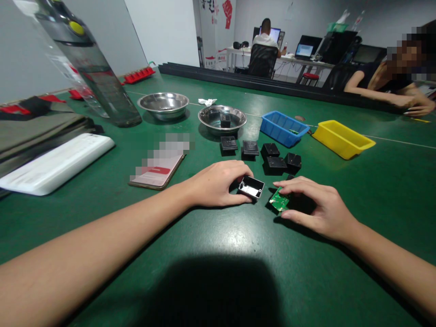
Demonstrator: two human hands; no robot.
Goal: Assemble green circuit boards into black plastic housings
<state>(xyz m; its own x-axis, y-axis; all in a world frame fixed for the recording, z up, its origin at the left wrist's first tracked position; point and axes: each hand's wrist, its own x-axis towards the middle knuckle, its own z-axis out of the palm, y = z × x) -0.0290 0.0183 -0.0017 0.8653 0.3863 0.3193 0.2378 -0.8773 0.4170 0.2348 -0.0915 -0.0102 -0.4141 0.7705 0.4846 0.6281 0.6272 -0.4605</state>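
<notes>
My left hand (pixel 225 184) grips a small black box (pixel 251 187) by its left end, its open side facing up toward me. Just to the right, my right hand (pixel 315 202) holds a green circuit board (pixel 279 200) between thumb and fingers. A gap separates the board from the box. Beyond my hands stand several black boxes, among them one at the left (pixel 229 144), one beside it (pixel 250 149) and a cluster at the right (pixel 275 164). Another black piece (pixel 225 120) sits in a steel bowl (pixel 208 119).
A second steel bowl (pixel 163 106), a blue tray (pixel 284 129) and a yellow tray (pixel 344 140) stand farther back. On the left are a phone (pixel 160 169), a white device (pixel 57 163) and a tall bottle (pixel 102 81). A person leans on the table at far right.
</notes>
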